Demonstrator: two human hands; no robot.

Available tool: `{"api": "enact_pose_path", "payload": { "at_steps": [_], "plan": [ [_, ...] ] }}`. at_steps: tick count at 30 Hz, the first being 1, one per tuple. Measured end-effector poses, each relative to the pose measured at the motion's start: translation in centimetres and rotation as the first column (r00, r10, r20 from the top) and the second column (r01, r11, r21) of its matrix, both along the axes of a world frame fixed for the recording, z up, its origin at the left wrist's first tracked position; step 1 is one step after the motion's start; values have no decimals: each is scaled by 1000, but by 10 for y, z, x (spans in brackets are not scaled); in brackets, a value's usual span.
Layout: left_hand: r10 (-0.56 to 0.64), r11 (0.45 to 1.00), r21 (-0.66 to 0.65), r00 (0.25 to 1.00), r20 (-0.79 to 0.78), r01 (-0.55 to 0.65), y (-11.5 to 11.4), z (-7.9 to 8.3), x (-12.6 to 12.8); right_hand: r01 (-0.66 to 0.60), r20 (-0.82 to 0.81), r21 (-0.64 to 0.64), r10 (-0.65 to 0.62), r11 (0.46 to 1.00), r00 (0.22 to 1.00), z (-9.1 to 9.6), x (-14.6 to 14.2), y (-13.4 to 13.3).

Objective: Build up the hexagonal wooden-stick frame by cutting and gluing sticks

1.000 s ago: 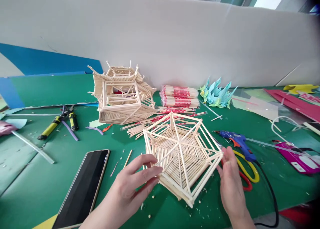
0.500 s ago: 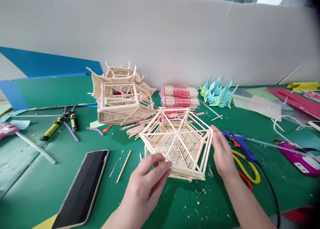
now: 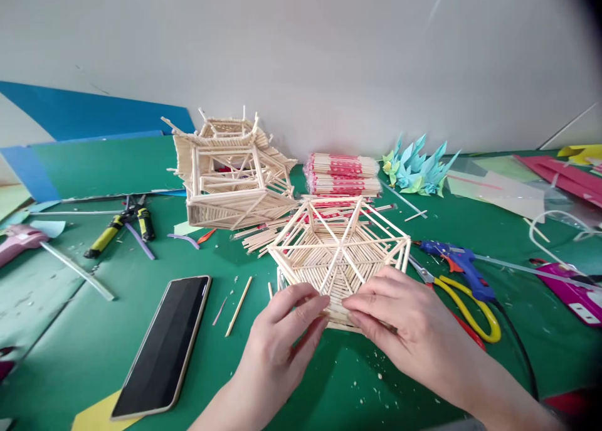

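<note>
A six-sided frame of thin wooden sticks (image 3: 339,245), crossed by spokes over a slatted floor, sits on the green table. At its near edge my left hand (image 3: 286,330) is closed, thumb and fingers pinching the near rim. Close beside it, my right hand (image 3: 404,324) pinches the same rim from the right, fingertips a short gap from the left ones. Both hands hide much of the near side. Behind to the left stands a larger stick-built house model (image 3: 230,180).
Packs of sticks (image 3: 343,170) lie behind the frame, with folded blue paper leaves (image 3: 418,167) further right. A blue glue gun (image 3: 458,265) and yellow-handled scissors (image 3: 475,308) lie near my right arm. Left are a phone (image 3: 164,343), pliers (image 3: 120,227) and a pink glue gun (image 3: 21,243).
My right hand has moved left from the frame's right corner to its near edge and closed there. My left hand stays nearly in place. The view has tilted slightly down.
</note>
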State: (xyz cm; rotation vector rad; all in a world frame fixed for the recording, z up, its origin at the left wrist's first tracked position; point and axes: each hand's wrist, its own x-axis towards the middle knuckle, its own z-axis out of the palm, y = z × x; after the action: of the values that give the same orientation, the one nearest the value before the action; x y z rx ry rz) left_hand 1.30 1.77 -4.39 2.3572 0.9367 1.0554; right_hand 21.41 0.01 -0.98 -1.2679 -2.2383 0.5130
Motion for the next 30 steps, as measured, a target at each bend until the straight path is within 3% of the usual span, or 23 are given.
{"api": "enact_pose_path", "payload": {
  "at_steps": [5,30],
  "plan": [
    [47,998,-35,997,59,-45,2,-2,-3,9,-23,-38,-9,999,1000,-4,4,1],
    [33,994,-104,998,51,-28,9,0,-2,-18,-6,-62,17,998,1000,-1,1,4]
  ]
}}
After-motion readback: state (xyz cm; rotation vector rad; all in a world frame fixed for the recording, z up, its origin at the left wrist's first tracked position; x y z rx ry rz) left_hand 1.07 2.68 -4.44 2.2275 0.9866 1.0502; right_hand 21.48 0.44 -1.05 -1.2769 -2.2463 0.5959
